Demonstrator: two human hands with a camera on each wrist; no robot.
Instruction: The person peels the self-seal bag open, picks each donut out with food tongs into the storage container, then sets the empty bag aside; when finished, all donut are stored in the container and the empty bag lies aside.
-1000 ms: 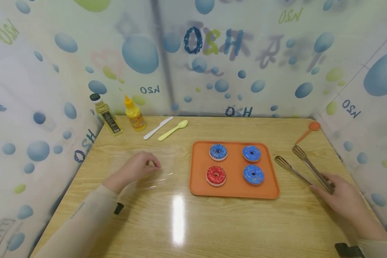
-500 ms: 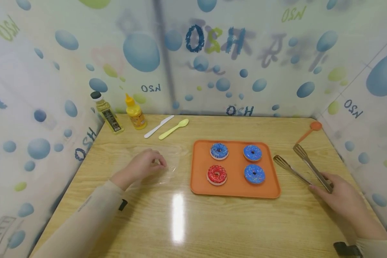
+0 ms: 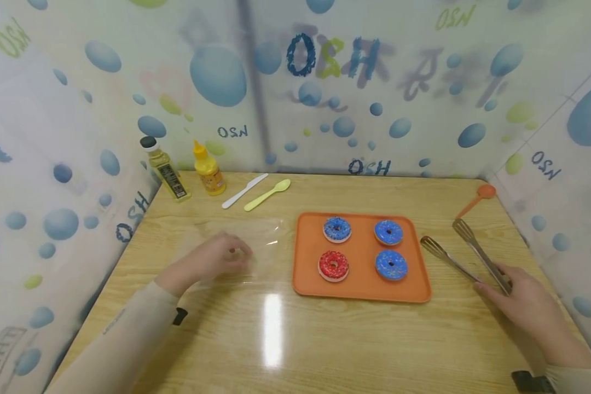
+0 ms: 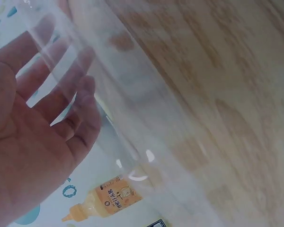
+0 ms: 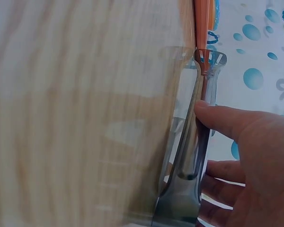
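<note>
In the head view my left hand (image 3: 216, 254), a little blurred, is over a clear plastic container (image 3: 268, 254) left of the tray. The left wrist view has its fingers loosely bent and spread, partly seen through the clear plastic (image 4: 137, 90), with nothing pinched between thumb and fingers. My right hand (image 3: 527, 301) grips metal tongs (image 3: 487, 262) near their joined end, the thumb on one arm. Their slotted heads stand apart, right of the orange tray (image 3: 357, 287). On the tray lie a red doughnut (image 3: 326, 271) and three blue doughnuts (image 3: 385, 271).
An oil bottle (image 3: 171, 178) and a yellow squeeze bottle (image 3: 209, 178) stand at the back left. Beside them lie a white knife (image 3: 243, 191) and a yellow-green spoon (image 3: 266, 197). An orange spoon (image 3: 485, 191) lies at the back right. Patterned curtains surround the table.
The plastic container slid right toward the tray with my left hand at its rim; since then that hand has drawn back slightly left, fingers loosened. My right hand and the tongs barely moved.
</note>
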